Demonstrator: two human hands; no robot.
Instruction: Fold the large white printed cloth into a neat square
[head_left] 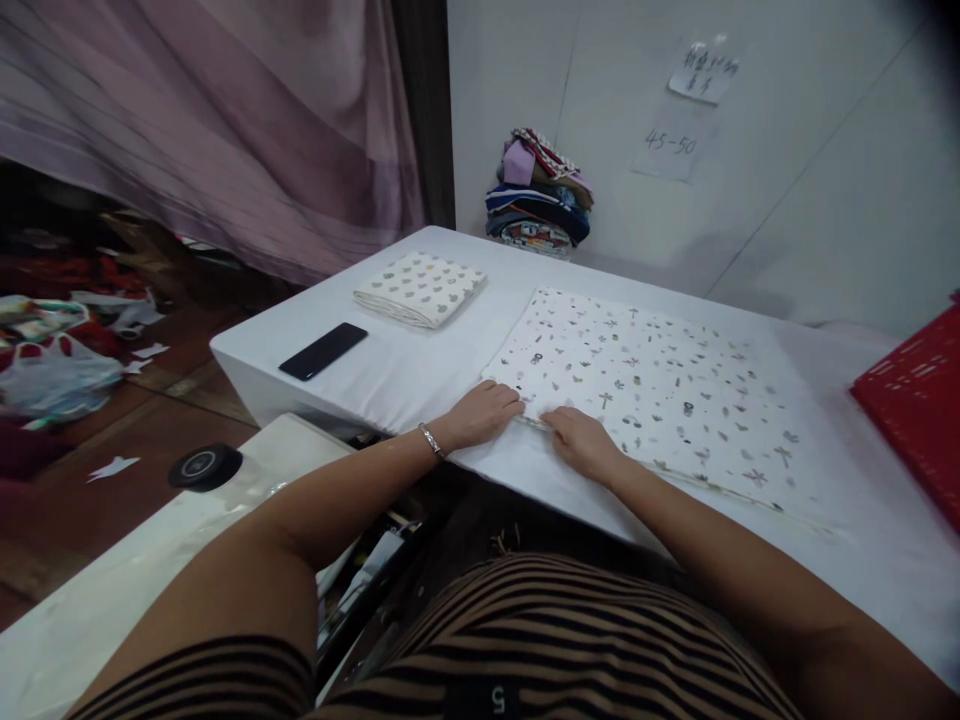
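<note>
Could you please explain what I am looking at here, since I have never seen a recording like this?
There is no machine: a camera worn on a person's head looks down at their own bare arms. The left hand and the right hand both press on the near corner of a printed cloth spread flat on a white table. Neither hand has lifted it; whether the fingers pinch the edge is hard to tell. Farther left lie a folded patterned cloth and a black phone. A stack of folded fabrics sits against the wall, and a red crate stands at the right edge.
</note>
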